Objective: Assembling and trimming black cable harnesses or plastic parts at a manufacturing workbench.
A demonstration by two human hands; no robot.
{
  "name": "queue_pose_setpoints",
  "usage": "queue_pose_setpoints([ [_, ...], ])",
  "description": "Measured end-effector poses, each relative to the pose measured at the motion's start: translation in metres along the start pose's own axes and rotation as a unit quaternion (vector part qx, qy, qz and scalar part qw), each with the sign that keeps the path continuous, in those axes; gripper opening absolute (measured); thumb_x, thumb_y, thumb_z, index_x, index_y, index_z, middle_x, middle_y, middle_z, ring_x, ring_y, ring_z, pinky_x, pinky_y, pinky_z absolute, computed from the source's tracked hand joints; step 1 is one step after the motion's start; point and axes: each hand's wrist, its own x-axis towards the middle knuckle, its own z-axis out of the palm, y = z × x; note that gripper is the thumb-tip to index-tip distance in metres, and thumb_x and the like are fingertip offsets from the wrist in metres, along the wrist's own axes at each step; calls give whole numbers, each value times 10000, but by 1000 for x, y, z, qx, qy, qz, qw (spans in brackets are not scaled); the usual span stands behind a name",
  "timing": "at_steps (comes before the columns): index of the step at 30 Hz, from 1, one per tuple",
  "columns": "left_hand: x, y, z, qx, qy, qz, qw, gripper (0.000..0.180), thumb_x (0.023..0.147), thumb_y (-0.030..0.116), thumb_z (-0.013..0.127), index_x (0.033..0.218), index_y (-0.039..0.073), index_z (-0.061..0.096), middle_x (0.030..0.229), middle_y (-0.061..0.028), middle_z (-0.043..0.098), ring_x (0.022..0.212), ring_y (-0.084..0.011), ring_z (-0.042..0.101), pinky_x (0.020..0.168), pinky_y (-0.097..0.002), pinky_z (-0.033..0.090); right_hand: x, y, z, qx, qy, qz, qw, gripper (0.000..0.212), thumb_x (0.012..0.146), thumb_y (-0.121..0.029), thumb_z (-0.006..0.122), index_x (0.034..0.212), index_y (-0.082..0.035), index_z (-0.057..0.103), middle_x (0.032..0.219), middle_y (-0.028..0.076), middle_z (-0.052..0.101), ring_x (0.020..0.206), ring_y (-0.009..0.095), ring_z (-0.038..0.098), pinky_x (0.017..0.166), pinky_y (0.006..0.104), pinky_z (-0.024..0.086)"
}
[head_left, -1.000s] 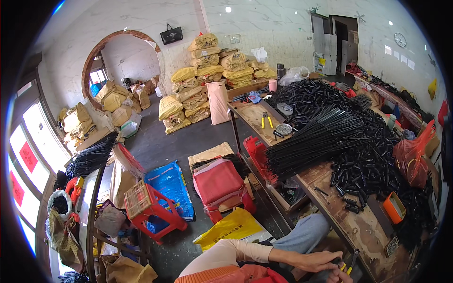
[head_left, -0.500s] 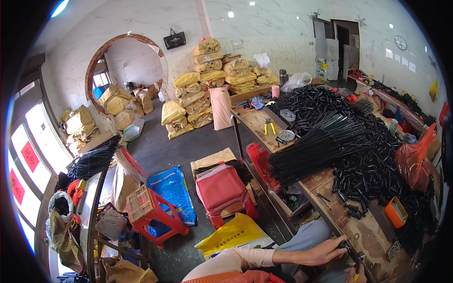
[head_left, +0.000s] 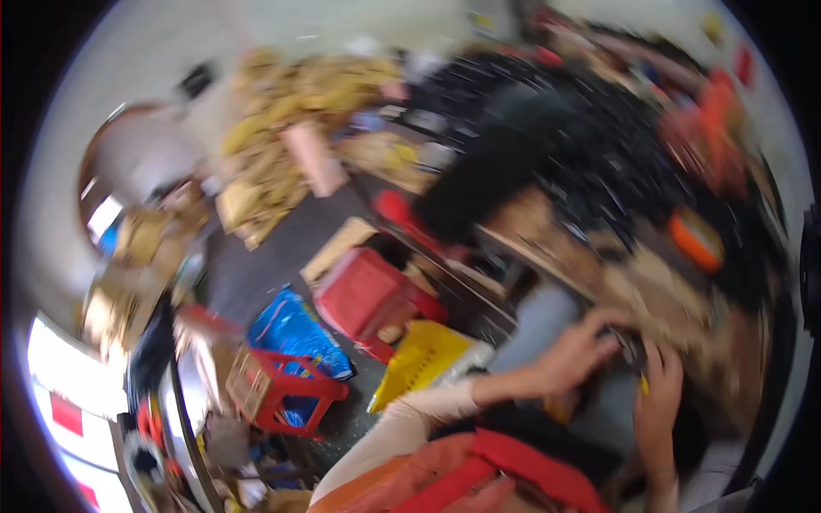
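Observation:
My left hand point(head_left: 580, 352) reaches over the near edge of the workbench point(head_left: 577, 248), fingers bent towards a small dark thing point(head_left: 631, 349) whose kind is lost in blur. Whether the fingers grip it cannot be made out. Close by on the right, my right hand point(head_left: 660, 386) has its fingers drawn together, with a bit of yellow handle point(head_left: 644, 385) showing at its inner side. The rest of that yellow-handled tool is hidden or smeared. Both hands are over my lap, beside the bench edge.
Black tubular parts point(head_left: 599, 162) heap over the bench, with a dark bundle of rods point(head_left: 479, 175) and an orange box point(head_left: 694, 239). Left of it stand a red padded stool point(head_left: 363, 295) and a red plastic stool point(head_left: 291, 385). Yellow sacks point(head_left: 291, 111) are piled behind.
The view has swung, blurring the picture; bench and hands sit higher and further left. My right hand, mostly cut off before, now shows fully. The black piece seen in my left hand is no longer distinct.

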Motion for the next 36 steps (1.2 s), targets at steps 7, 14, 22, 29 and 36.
queue_pose_setpoints([
  [7, -4, 9, -5, -119, -79, -95, 985, 438, 1013, 256, 535, 1390, 42, 476, 781, 73, 411, 688, -31, 379, 631, -182, 325, 16, -9, -10, 17, 12, -31, 999, 619, 757, 24, 680, 1344, -114, 542, 1129, 134, 549, 1023, 332, 550, 886, 418, 453],
  [14, -12, 6, 10, -143, -115, -92, 979, 443, 999, 297, 567, 1351, 33, 517, 826, 58, 493, 719, -35, 415, 646, -188, 347, -6, -3, -14, 18, 34, -48, 998, 610, 761, -1, 701, 1339, -115, 545, 1108, 124, 542, 992, 315, 548, 856, 405, 463],
  [22, -4, 13, -15, -126, -163, -85, 975, 382, 964, 202, 606, 1304, 34, 562, 1163, -36, 625, 952, -88, 565, 823, -241, 462, 10, -3, -20, 2, 9, -105, 994, 458, 764, -104, 719, 1210, -93, 615, 904, 97, 585, 795, 292, 579, 696, 397, 472],
  [29, -23, 17, -22, -108, -254, 18, 961, 415, 879, 128, 690, 1259, 23, 563, 1160, -111, 657, 1089, -208, 612, 937, -343, 471, 26, -50, -95, 283, -478, 180, 812, 496, 716, -163, 765, 1144, 5, 580, 931, 118, 668, 759, 222, 674, 689, 353, 515],
  [36, -13, 23, -15, -160, -230, -23, 960, 370, 940, 147, 627, 1274, 11, 541, 1142, -82, 636, 1045, -144, 568, 935, -303, 437, -22, -7, -35, 142, -135, -69, 978, 392, 911, -87, 632, 1275, -24, 499, 1012, 149, 596, 709, 267, 629, 602, 361, 516],
])
